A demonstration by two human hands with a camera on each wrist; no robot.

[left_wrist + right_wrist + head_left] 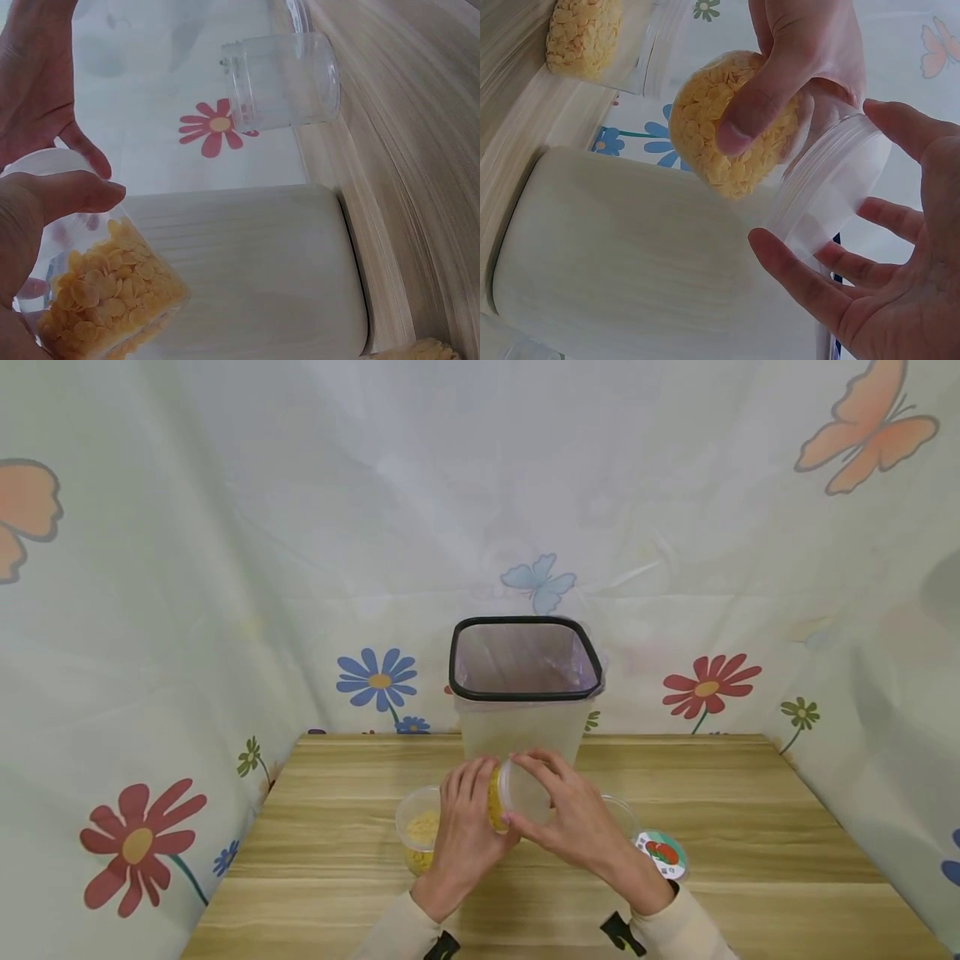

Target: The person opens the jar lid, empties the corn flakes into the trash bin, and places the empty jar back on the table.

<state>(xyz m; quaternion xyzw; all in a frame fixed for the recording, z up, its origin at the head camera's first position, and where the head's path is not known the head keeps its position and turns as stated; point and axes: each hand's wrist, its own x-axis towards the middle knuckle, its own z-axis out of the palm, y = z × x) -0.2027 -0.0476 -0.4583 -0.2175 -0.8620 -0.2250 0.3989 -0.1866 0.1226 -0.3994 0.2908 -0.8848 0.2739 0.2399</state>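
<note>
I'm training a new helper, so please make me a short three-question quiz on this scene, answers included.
1. How many containers hold yellow flakes?
2. True or false: the bin has a black rim.
3. Which does the right hand grip?
a) the bin's rim
b) the whitish top of the held jar
c) the tomato-printed disc

Key:
1. Two: the held jar, in the left hand, and the tub on the table.
2. True.
3. b
</note>
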